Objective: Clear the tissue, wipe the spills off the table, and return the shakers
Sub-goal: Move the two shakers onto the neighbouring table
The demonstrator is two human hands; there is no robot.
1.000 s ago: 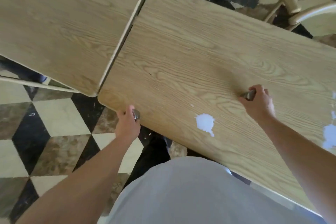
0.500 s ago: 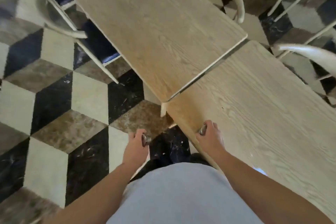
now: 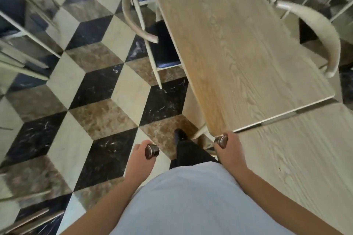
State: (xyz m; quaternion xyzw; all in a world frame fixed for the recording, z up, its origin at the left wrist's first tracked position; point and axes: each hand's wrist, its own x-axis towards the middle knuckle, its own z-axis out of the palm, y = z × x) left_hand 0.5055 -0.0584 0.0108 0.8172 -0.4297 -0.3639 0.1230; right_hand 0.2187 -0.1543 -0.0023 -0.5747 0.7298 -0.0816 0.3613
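My left hand (image 3: 139, 160) is closed round a small dark shaker with a metal cap (image 3: 151, 151), held over the tiled floor. My right hand (image 3: 230, 149) grips a second shaker (image 3: 221, 140) beside the near corner of a light wooden table (image 3: 238, 44). A second wooden table (image 3: 305, 158) butts against it on the right, by my right forearm. No tissue or spill shows in this view.
Pale curved-back chairs stand on both sides of the far table, one at the left (image 3: 133, 13) and one at the right (image 3: 321, 30). The floor (image 3: 95, 91) is a cube pattern of black, cream and brown tiles. My dark trouser leg and shoe (image 3: 181, 139) step forward between my hands.
I have turned left away from the spilled table and moved along it. Both hands, each still gripping a shaker, have left the tabletop and now hang by my body; the white spills are out of view.
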